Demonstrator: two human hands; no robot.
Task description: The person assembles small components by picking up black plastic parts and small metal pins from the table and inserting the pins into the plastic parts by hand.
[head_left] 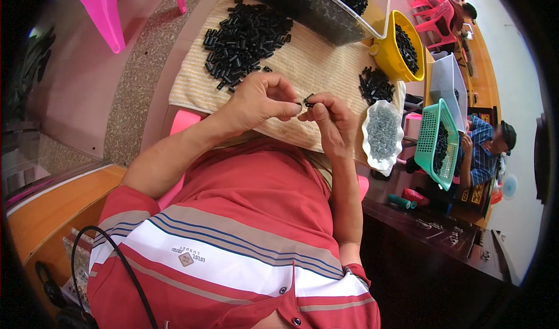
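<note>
My left hand (260, 101) and my right hand (333, 119) meet fingertip to fingertip above the near edge of a striped yellowish towel (198, 73). Pinched in the right fingers is a small black plastic part (308, 101). The left thumb and forefinger are also closed, on a dark bit too small to name. Beyond the left hand lies a heap of black cylindrical plastic parts (247, 41). To the right of my hands, a white wavy-rimmed dish (398, 136) holds many small clear or metallic pieces, with a smaller pile of black parts (375, 86) just behind it.
A clear plastic bin (378, 6) of black parts stands at the back, beside a yellow basket (381, 52) of them. Farther right are a green basket (429, 137) and a seated person (483, 148). A pink stool (105, 9) stands at the far left.
</note>
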